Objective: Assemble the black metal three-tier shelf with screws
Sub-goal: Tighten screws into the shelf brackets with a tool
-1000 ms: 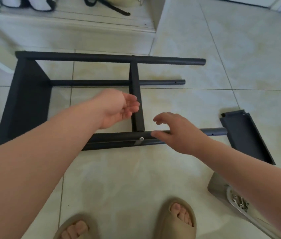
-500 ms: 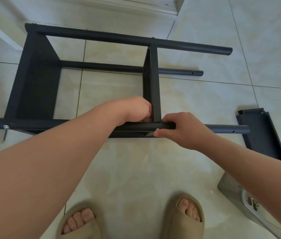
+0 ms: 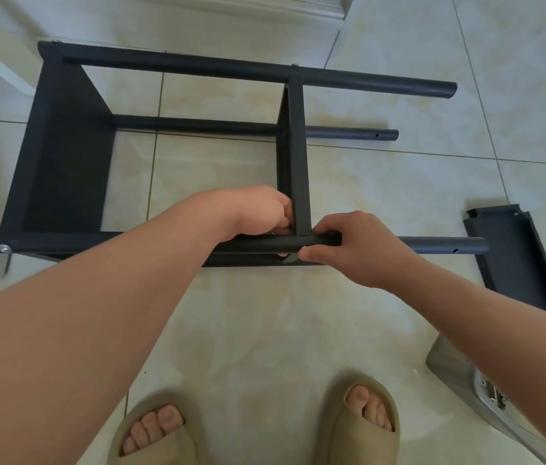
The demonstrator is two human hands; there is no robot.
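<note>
Shelf frame [image 3: 63, 146] lies on its side on the floor, upper centre. Right hand [image 3: 355, 246] grips the near tube [image 3: 97, 245] at the middle tier [image 3: 298, 156] joint, thumb by a screw [image 3: 303, 249]. Left hand [image 3: 258, 209] is curled at the same joint; can't tell what it holds. Loose tier [image 3: 516, 256] at right edge.

L hand [image 3: 258, 209] fingers curled; R hand [image 3: 355, 246] grips pole [image 3: 439, 245]; arms extended.
</note>
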